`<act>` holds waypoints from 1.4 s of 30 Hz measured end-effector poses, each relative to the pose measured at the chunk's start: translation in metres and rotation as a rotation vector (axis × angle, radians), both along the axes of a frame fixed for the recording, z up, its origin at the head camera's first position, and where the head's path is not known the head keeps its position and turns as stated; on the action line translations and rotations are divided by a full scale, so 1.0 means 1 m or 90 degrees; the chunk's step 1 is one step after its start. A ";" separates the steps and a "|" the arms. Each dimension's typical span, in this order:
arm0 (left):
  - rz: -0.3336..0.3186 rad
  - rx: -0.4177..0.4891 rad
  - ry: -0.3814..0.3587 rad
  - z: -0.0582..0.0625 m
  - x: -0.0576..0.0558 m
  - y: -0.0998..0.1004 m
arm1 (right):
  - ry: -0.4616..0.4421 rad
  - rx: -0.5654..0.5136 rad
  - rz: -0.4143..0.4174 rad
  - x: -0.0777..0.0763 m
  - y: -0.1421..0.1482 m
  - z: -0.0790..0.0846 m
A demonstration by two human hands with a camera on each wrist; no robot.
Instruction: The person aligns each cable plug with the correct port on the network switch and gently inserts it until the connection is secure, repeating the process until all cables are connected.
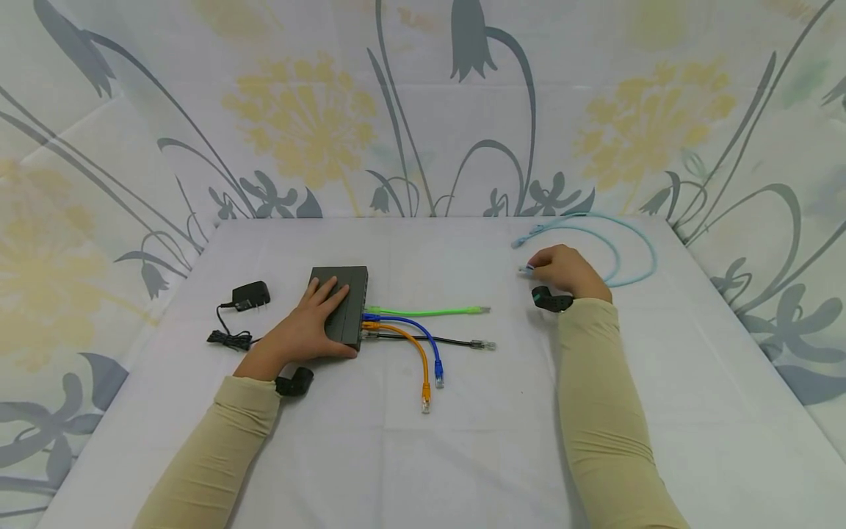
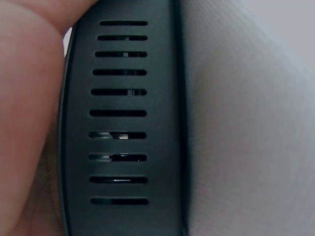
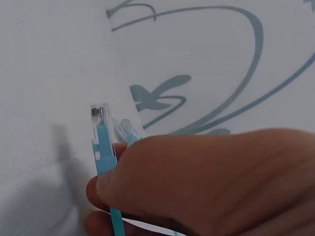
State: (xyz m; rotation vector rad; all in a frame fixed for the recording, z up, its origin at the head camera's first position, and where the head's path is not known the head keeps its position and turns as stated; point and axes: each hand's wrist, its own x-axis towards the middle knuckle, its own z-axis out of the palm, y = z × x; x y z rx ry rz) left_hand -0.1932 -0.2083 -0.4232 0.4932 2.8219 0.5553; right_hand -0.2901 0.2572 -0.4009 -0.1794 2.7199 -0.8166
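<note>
My left hand (image 1: 300, 323) rests on a dark network switch (image 1: 353, 286), fingers spread over its top and thumb at its near edge. The left wrist view shows the switch's slotted side (image 2: 162, 123) close up. Green (image 1: 436, 312), blue (image 1: 413, 323), orange (image 1: 421, 360) and black (image 1: 449, 340) network cables run from its right side, their free plugs lying on the table. To the right, my right hand (image 1: 568, 270) pinches a light blue network cable (image 1: 653, 253) just behind one plug (image 3: 102, 140). The cable's other plug (image 1: 518, 242) lies beyond that hand.
Left of the switch lies a black power adapter (image 1: 251, 295) with its bundled cord (image 1: 230, 339). White cloth (image 1: 463, 455) covers the table. A flowered curtain (image 1: 423, 110) stands along the back and sides.
</note>
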 end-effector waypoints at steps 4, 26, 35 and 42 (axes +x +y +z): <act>0.000 0.000 -0.002 0.001 0.001 0.000 | 0.012 -0.008 0.038 -0.001 -0.005 -0.003; 0.000 -0.006 0.008 -0.001 0.000 0.001 | -0.010 0.018 0.095 0.001 -0.027 0.004; -0.003 -0.003 0.009 -0.001 0.000 0.001 | -0.018 0.012 0.106 0.000 -0.033 0.002; -0.005 0.003 0.016 -0.001 0.000 0.001 | -0.015 0.009 0.101 0.001 -0.041 0.008</act>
